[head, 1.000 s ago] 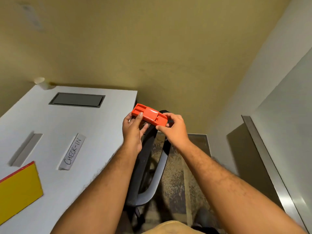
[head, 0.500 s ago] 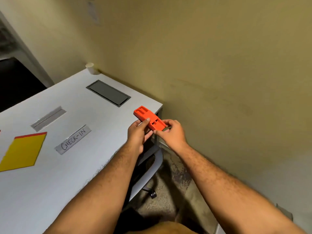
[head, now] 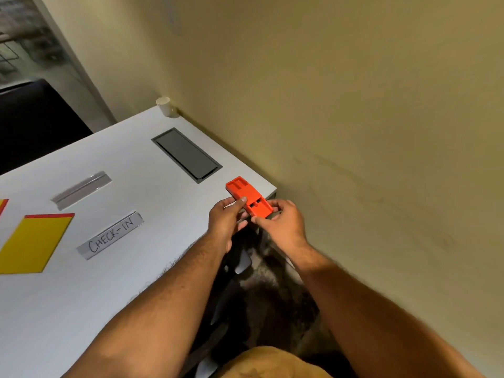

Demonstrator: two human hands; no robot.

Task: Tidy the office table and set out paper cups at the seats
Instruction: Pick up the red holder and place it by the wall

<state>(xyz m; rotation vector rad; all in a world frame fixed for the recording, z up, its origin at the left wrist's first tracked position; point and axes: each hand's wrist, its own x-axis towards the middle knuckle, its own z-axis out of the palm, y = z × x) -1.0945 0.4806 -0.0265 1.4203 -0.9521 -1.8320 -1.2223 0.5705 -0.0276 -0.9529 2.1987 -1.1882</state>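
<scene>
I hold a flat orange plastic block with both hands over the near right corner of the white table. My left hand pinches its left side, thumb on top. My right hand grips its near end from below and the right. A single white paper cup stands at the table's far corner against the wall.
On the table lie a dark cable hatch, a blank grey name strip, a strip reading CHECK-IN and a yellow card with a red edge. An office chair stands below my hands. The beige wall is close on the right.
The view has swung left and down, bringing more of the table in. Both hands, still holding the orange block, now hover over the table's corner instead of above the chair.
</scene>
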